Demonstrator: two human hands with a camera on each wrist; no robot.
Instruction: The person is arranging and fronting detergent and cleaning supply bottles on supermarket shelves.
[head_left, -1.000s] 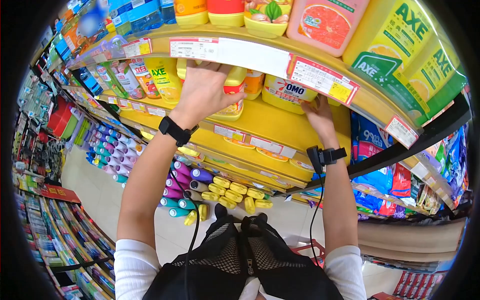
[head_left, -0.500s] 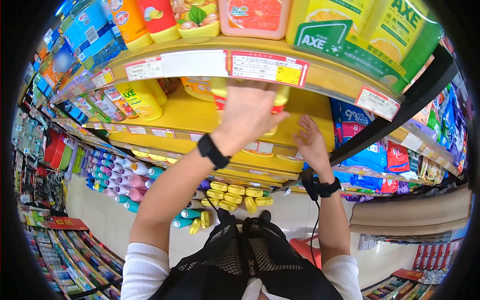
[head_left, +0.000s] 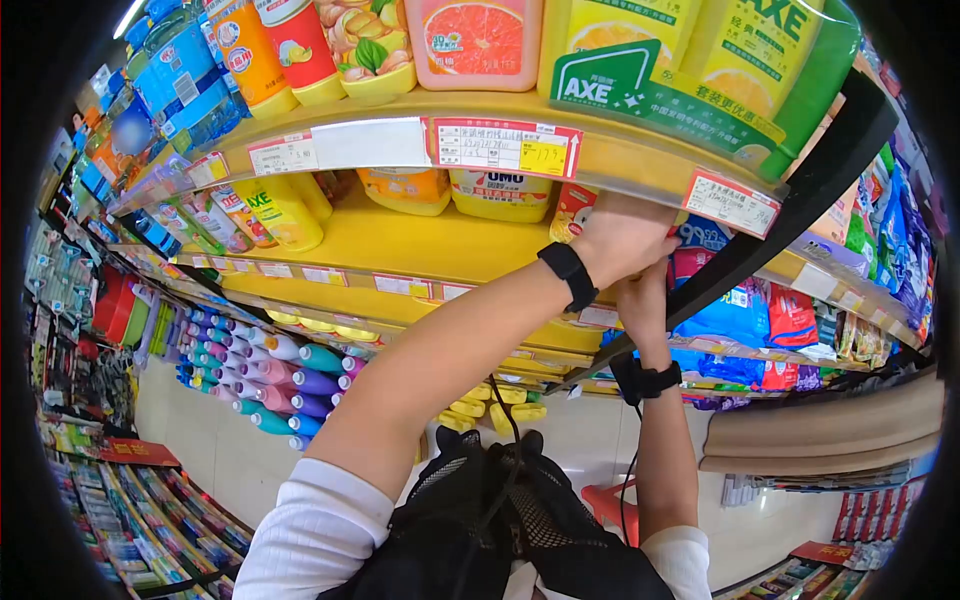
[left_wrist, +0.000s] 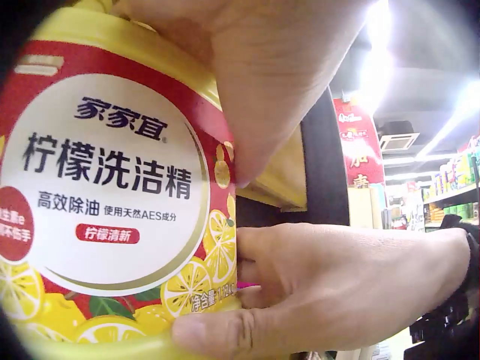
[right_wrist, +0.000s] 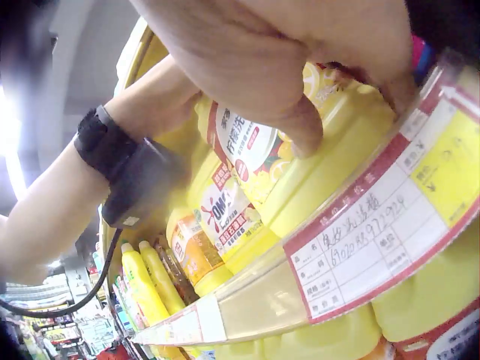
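Observation:
A yellow dish soap jug with a red label and printed lemons (left_wrist: 112,172) stands at the right end of the yellow shelf (head_left: 480,245). My left hand (head_left: 625,240) grips it by its top; the fingers are mostly hidden in the head view. Low on the jug's side, my right hand (left_wrist: 322,277) holds it with the thumb across the front. In the right wrist view that thumb of my right hand (right_wrist: 247,67) lies against the yellow plastic. Left of this jug is an OMO jug (head_left: 500,195), then an orange-labelled jug (head_left: 405,190).
An upper shelf edge with price tags (head_left: 350,145) overhangs the hands and bears large AXE bottles (head_left: 640,70). A black shelf upright (head_left: 790,190) rises on the right, with blue detergent bags (head_left: 730,310) beyond it. Several coloured bottles (head_left: 265,370) stand on the floor at lower left.
My left hand has moved right along the shelf with the dish soap jug, away from the left-hand bottles. My right hand left the OMO jug, stood open by the shelf, and now holds the dish soap jug.

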